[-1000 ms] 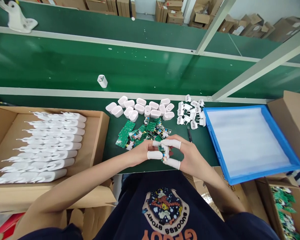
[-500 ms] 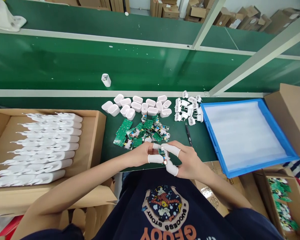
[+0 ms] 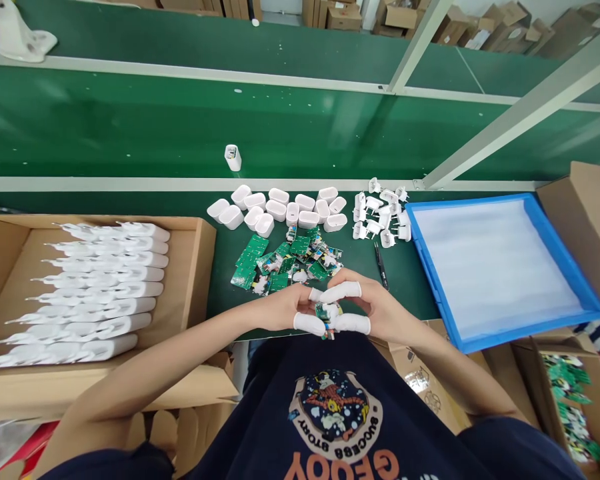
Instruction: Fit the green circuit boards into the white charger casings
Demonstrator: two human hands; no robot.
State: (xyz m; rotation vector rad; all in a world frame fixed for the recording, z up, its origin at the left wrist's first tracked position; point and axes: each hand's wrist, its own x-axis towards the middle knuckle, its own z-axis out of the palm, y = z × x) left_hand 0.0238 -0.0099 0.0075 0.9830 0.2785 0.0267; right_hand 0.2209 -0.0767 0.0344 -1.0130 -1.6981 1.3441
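Between my hands, close to the table's front edge, is a small green circuit board (image 3: 322, 311) with parts mounted on it. My left hand (image 3: 285, 309) pinches it from the left between thumb and forefinger. From the other side, my right hand (image 3: 380, 310) closes its thumb and forefinger on it too. White finger cots cover these fingertips and hide part of the board. Just beyond lies a heap of circuit boards (image 3: 300, 248). Behind the heap stand several white charger housings (image 3: 276, 211), with white plug pieces (image 3: 385, 211) to their right.
A cardboard box (image 3: 193, 267) holding rows of white cased pieces with cords stands left. Black tweezers (image 3: 381, 265) lie right of the heap, near a blue-rimmed tray (image 3: 433, 287). One white housing (image 3: 233, 157) sits up at the back. Lower right, another box holds circuit boards (image 3: 570, 400).
My right thumb and forefinger have straightened and now lie along the circuit board from the right. The board has turned a little between my fingers. The whole view has shifted slightly.
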